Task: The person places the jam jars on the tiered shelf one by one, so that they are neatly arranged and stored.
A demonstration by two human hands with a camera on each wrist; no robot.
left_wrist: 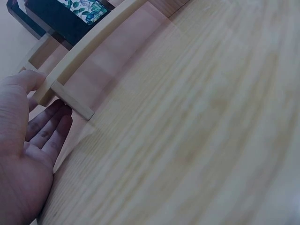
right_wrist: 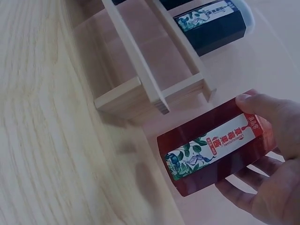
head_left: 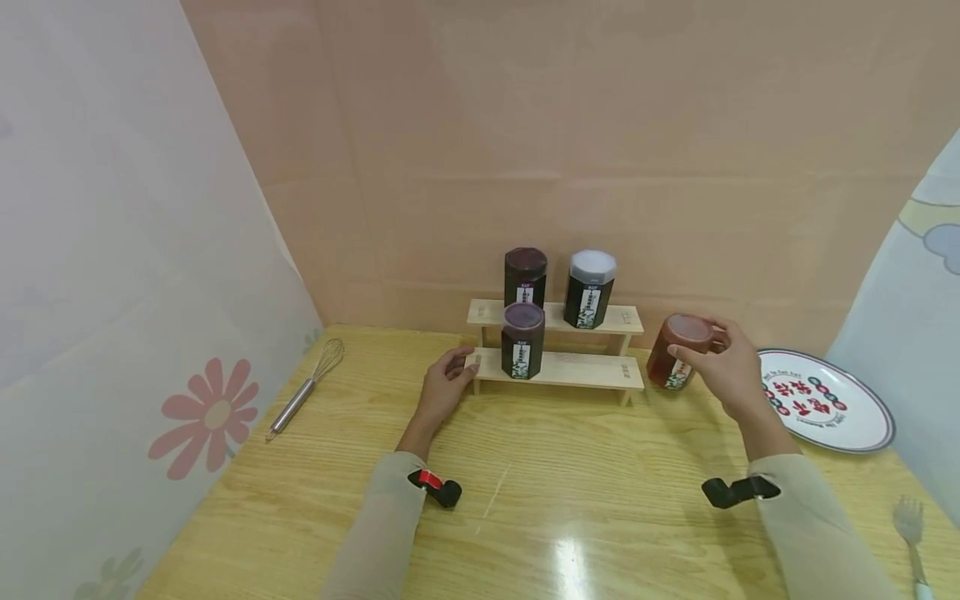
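Observation:
My right hand (head_left: pixel 726 367) grips a red jar (right_wrist: pixel 211 145) with a reddish lid and white label, right of a two-step wooden shelf (head_left: pixel 570 369). The jar looks slightly tilted and off the table, its shadow below it. My left hand (head_left: pixel 444 387) holds the left end of the lower step, thumb at the board's edge and fingers beneath in the left wrist view. A dark jar with a purple lid (head_left: pixel 522 342) stands on the lower step. On the upper step are a jar with a dark brown lid (head_left: pixel 526 275) and one with a white lid (head_left: pixel 590 289).
A white oval plate (head_left: pixel 862 408) with red writing lies right of my right hand. The fork (head_left: pixel 909 529) is at the right edge, and a metal whisk (head_left: pixel 303 392) lies at the left. Cloth-covered walls (head_left: pixel 420 208) border the wooden table (head_left: pixel 525 500).

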